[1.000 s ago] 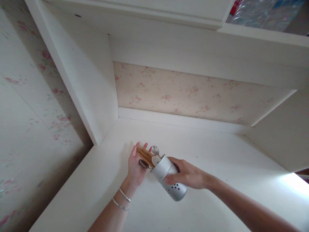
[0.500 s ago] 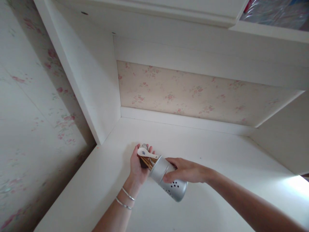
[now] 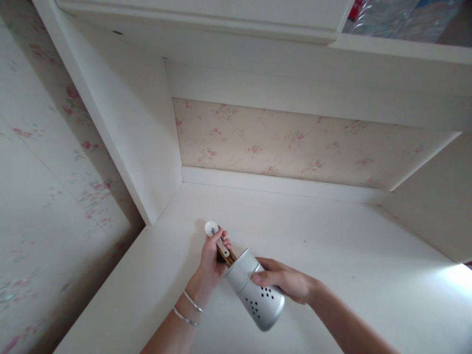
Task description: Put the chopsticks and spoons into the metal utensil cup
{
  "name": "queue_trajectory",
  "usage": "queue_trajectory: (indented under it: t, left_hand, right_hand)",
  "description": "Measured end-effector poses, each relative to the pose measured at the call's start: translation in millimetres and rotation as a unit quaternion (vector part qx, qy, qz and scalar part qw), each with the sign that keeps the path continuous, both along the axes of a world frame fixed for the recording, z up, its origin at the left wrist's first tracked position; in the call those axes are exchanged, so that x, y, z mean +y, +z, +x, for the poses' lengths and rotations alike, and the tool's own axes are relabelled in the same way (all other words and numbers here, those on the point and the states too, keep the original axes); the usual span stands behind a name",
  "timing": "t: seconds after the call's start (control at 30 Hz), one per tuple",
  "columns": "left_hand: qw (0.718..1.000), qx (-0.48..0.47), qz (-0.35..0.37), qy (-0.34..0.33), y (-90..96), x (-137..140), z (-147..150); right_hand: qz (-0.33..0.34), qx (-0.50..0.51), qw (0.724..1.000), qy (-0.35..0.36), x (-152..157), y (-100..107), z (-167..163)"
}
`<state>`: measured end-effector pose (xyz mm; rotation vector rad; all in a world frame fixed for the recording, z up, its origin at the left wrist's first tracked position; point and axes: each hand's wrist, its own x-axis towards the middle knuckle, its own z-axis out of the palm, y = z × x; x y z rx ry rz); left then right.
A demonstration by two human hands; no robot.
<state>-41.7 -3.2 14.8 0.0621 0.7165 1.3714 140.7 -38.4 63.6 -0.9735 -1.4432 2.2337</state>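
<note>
My right hand (image 3: 282, 279) is closed around a silver metal utensil holder (image 3: 254, 295) with round drain holes in its side. The holder is tilted, its mouth facing up and left toward my left hand (image 3: 213, 253). In that hand, closed fingers grip a bundle: a white soup spoon (image 3: 211, 228) with a blue mark in its bowl, plus brown chopsticks (image 3: 227, 255). A dark piece shows beneath the bundle, too hidden to name. The lower ends of the chopsticks are at or inside the holder's mouth. Two silver bangles (image 3: 186, 317) circle my left wrist.
Below my hands lies a white surface (image 3: 313, 305) with a raised back edge. A white side panel (image 3: 136, 123) stands at the left, and flowered wallpaper (image 3: 273, 140) covers the back. Overhead is a white cabinet (image 3: 206, 19) with clear plastic items (image 3: 405, 19) at upper right.
My left fingers have closed over the spoon and chopsticks, which lay in the open palm before. The spoon has turned in line with the bundle. The holder has moved slightly down.
</note>
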Motion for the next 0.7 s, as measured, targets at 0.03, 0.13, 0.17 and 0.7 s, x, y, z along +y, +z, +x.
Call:
queue_trajectory:
  t: [0.03, 0.13, 0.17, 0.7]
  left_hand:
    - [1.0, -0.007, 0.013, 0.008, -2.6, 1, 0]
    - [0.998, -0.014, 0.041, 0.035, -10.9, 4, -2]
    - [0.998, -0.007, 0.048, 0.042, -12.8, 5, -4]
    - [0.691, 0.698, 0.168, -0.082, 51.0, 132, -23]
  right_hand:
    - [-0.011, 0.016, 1.0, 0.002, -2, -7, 4]
    - [-0.057, 0.06, 0.996, 0.026, -7, -32, 18]
    - [-0.074, 0.075, 0.994, 0.038, -8, -41, 24]
    - [-0.14, 0.257, 0.956, 0.028, 1, -86, 66]
